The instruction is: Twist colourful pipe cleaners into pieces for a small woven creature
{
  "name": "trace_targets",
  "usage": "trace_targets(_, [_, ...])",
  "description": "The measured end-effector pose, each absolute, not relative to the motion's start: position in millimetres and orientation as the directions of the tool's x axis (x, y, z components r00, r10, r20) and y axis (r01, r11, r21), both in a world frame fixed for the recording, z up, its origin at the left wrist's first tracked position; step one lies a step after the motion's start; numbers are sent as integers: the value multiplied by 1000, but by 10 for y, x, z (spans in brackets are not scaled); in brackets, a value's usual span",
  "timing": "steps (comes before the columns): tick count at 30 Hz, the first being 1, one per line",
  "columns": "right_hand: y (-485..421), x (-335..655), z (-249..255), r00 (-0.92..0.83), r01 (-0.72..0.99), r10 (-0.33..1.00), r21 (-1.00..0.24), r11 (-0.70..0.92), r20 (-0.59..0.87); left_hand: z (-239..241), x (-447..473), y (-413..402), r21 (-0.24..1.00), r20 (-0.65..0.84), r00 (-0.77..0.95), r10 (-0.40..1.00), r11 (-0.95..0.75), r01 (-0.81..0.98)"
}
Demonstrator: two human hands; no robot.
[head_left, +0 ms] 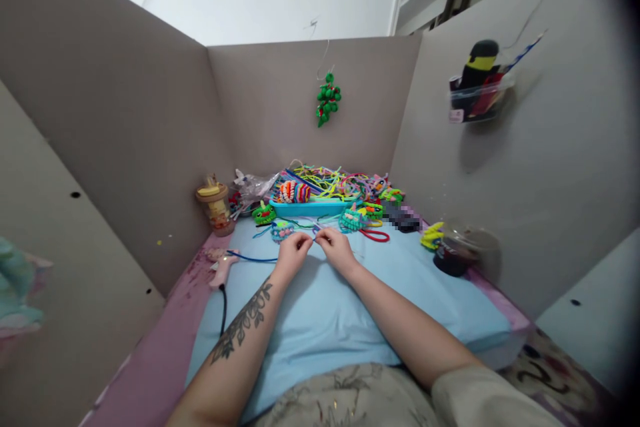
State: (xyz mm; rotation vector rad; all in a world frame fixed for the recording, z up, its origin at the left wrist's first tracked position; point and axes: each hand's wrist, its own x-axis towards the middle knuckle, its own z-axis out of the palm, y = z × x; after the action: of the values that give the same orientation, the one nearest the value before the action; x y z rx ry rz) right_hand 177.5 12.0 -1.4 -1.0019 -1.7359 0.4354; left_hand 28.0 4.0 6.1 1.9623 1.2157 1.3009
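Observation:
My left hand (295, 250) and my right hand (335, 247) meet above the middle of the blue cloth, both with fingers pinched. Between the fingertips shows a small bit of a thin purple-blue pipe cleaner (316, 230); most of it is hidden by the fingers. Just beyond my left hand lies a light-blue fuzzy figure (283, 231). A turquoise fuzzy figure (353, 217) sits beyond my right hand, next to a red loop (375, 235). A dark-blue pipe cleaner (253, 258) stretches leftward from my left wrist.
A turquoise tray (315, 209) heaped with colourful pipe cleaners stands at the back. On the left are a pink glue gun (224, 270) and a cup (215, 207). A dark tub (453, 257) stands right. Grey panels (310, 140) enclose the table.

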Motion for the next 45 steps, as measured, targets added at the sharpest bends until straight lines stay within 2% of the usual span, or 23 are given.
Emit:
trace_targets(3, [125,1736,9,-45,154,877,-864,480,479,75,325,28,938,305,136,942,-322,128])
trace_targets(7, [142,1654,-9,-22,-118,922,-917,382,387,93,375,-1,982,176,226,958,-154,-110])
trace_targets(12, [97,1579,-4,-110,-349,963,-917,194,246,117,400,-31,977,143,293,945,-87,-197])
trace_targets(16, [73,1571,3,-140,-404,972,-907,120,191,85,382,-13,973,193,260,946,-149,-177])
trace_targets(20, [106,1614,-29,-94,-296,976,-941,162,197,37,351,29,957,283,210,936,-291,8])
trace_targets(23, [114,1688,-31,-49,-11,930,-931,365,365,20,318,40,856,407,161,899,-437,276])
trace_targets(26, [84,1770,-8,-146,349,781,-707,615,607,21,281,11,617,542,192,818,-543,570])
trace_targets(29, [52,1815,3,-289,542,688,-479,691,666,35,264,-35,421,537,279,796,-540,729])
trace_targets(32, [64,1823,-19,-305,599,689,-430,675,657,61,267,-72,329,552,306,776,-540,775])
trace_targets(34, [102,1825,-38,-221,577,718,-505,642,660,79,269,-95,311,659,249,710,-559,769])
trace_targets(37, [171,1836,-42,49,388,818,-766,513,573,86,273,-130,280,820,167,548,-638,717])
trace_targets(39, [189,1841,-19,154,81,912,-924,373,381,74,286,-135,278,835,208,510,-716,640])
trace_targets(40, [185,1840,-2,128,-97,953,-953,287,274,66,296,-127,316,820,220,529,-737,597])
trace_targets(42, [150,1833,34,-49,-381,992,-920,89,116,55,313,-89,472,756,178,630,-712,520])
trace_targets(43, [125,1827,48,-166,-457,983,-889,-9,75,54,317,-62,560,711,142,689,-677,478])
trace_targets(45, [75,1817,65,-377,-494,926,-851,-180,23,66,311,-11,685,628,129,767,-624,376])
